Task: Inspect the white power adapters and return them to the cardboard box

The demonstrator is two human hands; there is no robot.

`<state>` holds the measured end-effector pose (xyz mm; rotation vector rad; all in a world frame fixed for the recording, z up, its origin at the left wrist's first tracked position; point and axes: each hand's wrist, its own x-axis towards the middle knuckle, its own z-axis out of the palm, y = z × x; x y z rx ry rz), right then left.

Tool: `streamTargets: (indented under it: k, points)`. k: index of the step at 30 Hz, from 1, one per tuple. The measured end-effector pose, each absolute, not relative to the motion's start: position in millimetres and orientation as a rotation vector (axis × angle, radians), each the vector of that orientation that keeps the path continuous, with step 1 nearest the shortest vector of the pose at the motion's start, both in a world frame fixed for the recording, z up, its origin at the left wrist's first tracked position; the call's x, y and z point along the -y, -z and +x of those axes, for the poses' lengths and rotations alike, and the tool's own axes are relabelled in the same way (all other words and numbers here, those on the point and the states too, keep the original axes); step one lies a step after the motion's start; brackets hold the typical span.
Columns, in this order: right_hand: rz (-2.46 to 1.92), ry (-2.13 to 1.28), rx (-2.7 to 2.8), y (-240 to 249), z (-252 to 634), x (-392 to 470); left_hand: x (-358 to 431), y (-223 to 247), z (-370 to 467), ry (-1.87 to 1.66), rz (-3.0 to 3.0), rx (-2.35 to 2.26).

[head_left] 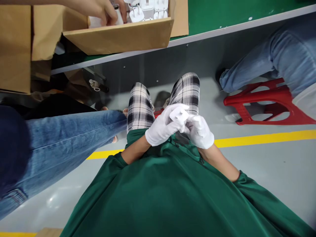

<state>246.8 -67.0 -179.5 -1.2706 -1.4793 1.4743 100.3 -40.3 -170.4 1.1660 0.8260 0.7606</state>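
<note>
Above my lap, both hands wear white gloves and are close together. My left hand point(163, 126) is closed around a white charger plug point(179, 114), its thumb and fingers on the sides. From the right, my right hand point(200, 132) presses curled fingers against the lower right side of the same plug. White glove against white plastic hides exactly where those fingertips end. Small prongs seem to stick out of the face turned up.
Ahead, a cardboard box point(123, 36) of white charger plugs point(147, 10) stands on the green worktable point(229, 14). Another person's hand point(103, 11) reaches into it. A red stool point(266, 102) is at right, a person's jeans-clad leg point(69, 141) close at left.
</note>
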Motion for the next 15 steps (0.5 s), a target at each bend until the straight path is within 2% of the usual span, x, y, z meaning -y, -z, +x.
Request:
streamTargets:
  k: [7, 12, 15]
  points:
    - [-1.107, -1.604, 1.152, 181.0, 247.1, 67.6, 33.3, 168.9, 97.9, -0.829, 0.834, -0.637]
    - [-1.129, -1.299, 1.045, 173.8, 255.5, 65.3, 35.5, 177.1, 90.2, -0.727, 0.713, -0.587]
    - [-1.101, -1.186, 1.207, 167.3, 265.3, 59.1, 36.2, 180.7, 86.7, -0.674, 0.678, -0.617]
